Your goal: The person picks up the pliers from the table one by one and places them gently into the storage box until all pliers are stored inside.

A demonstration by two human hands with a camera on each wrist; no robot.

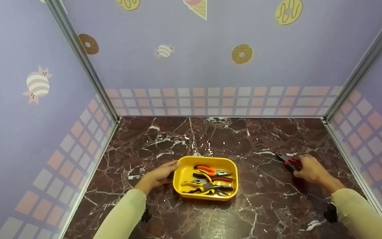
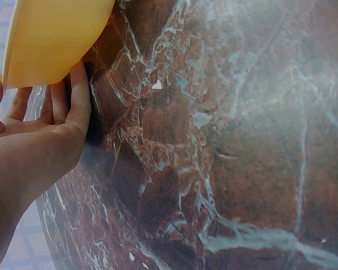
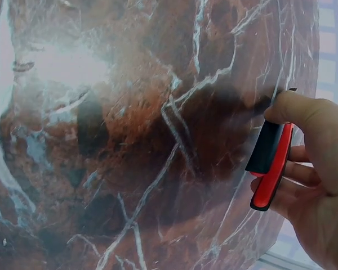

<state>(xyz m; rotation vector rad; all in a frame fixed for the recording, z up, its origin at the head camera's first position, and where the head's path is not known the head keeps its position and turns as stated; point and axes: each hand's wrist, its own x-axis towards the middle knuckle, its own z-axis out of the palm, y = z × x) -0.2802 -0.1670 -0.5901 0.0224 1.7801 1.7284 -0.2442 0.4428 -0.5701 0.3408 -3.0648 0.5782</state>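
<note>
My left hand grips the left side of a yellow plastic bin, its thumb at the rim and its fingers lower on the outside. Inside the bin lie several pliers: one with orange handles, one with red and black handles, and others with yellow and black handles. Off to the right, my right hand holds another pair of pliers by its red and black handles, jaws toward the back left. The right wrist view shows the thumb on one handle, fingers behind.
A dark red marble-patterned tabletop spreads under everything. Purple panels with printed sweets close it off at the back, left and right, joined by grey metal posts at the corners.
</note>
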